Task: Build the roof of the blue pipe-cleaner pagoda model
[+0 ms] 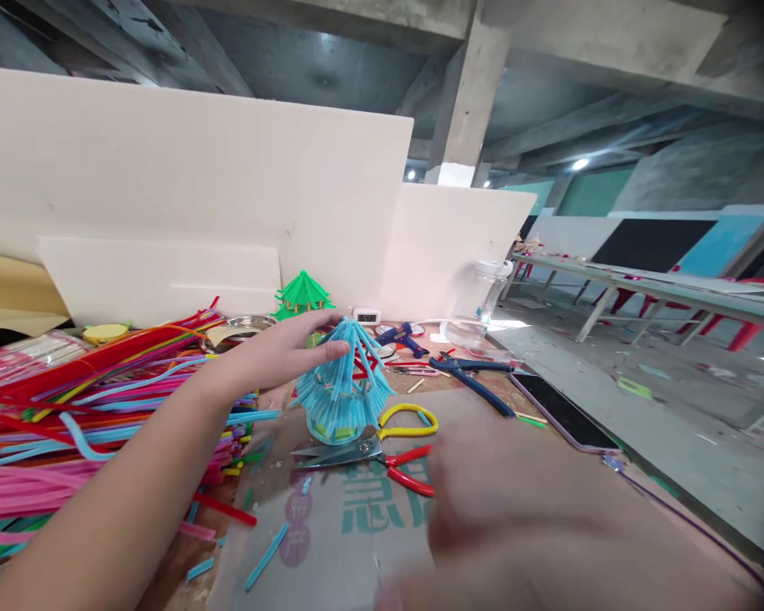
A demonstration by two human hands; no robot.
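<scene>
My left hand [293, 350] reaches in from the left and grips the upper part of a blue pipe-cleaner model [344, 390], shaped like a tiered pavilion. The thumb lies across its front left and the fingers go behind its top, partly hidden. In front of the model lie scissors [356, 451] with one yellow and one red handle. My right hand [502, 501] is a motion-smeared shape at the lower right, close to the red handle; its fingers cannot be made out. Cut blue pieces [267, 556] lie on the printed sheet [331, 552].
Bundles of coloured pipe cleaners [102, 407] cover the left side. A green model [304, 294], a small digital display [366, 316], a glue gun [404, 339] and a plastic jar [477, 297] stand behind. Blue-handled pliers [477, 382] and a phone [564, 412] lie to the right.
</scene>
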